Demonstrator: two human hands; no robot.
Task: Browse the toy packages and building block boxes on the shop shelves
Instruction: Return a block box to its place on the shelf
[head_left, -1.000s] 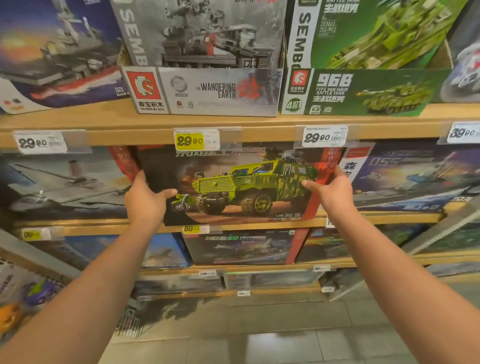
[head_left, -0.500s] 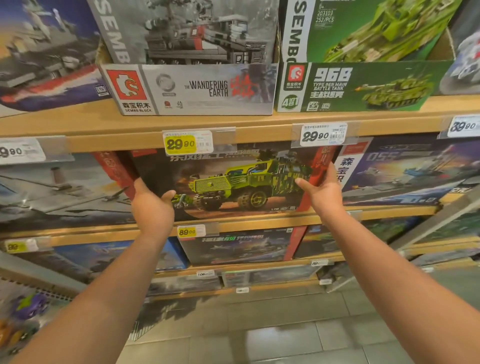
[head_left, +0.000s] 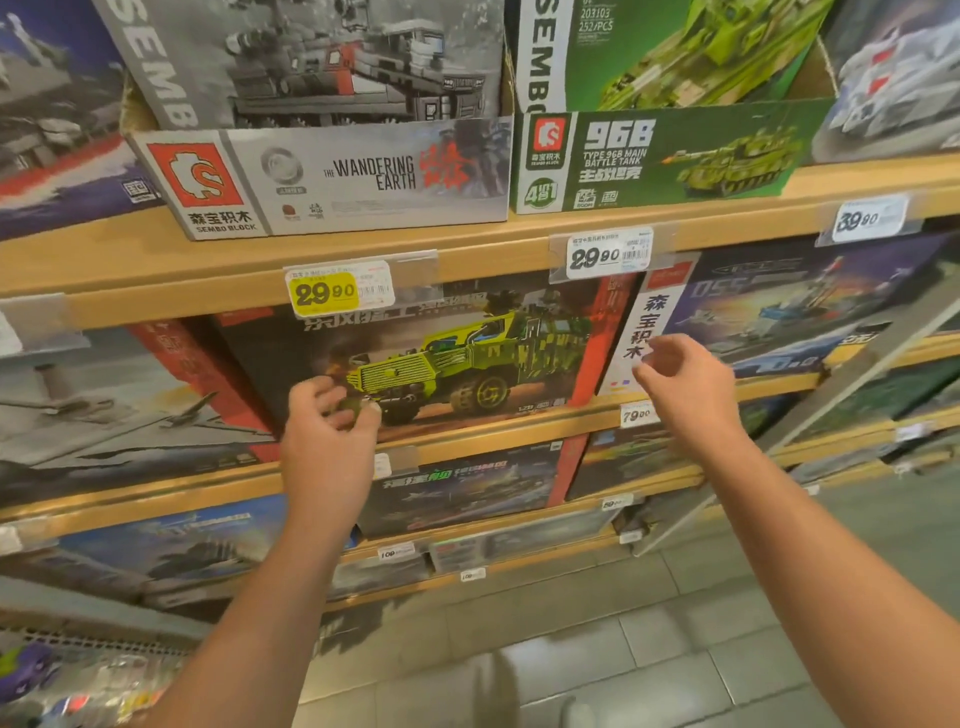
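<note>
A: Where do we log the green truck box (head_left: 457, 358)?

B: Centre frame, standing on the middle shelf (head_left: 519, 421) beneath the yellow price tag (head_left: 324, 293).

A: Our hands?

B: Left hand (head_left: 324, 436) and right hand (head_left: 685, 387) both loosely curled before it, holding nothing.

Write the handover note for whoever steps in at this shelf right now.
Left hand: loosely curled, holds nothing, in front of the armoured truck box.
Right hand: loosely curled, empty, near that box's right edge.
Box stands on the middle shelf, under the yellow 29.90 tag.
Done: truck box is on its shelf.
Left: Wandering Earth box, 96B tank box, lower rows.
</note>
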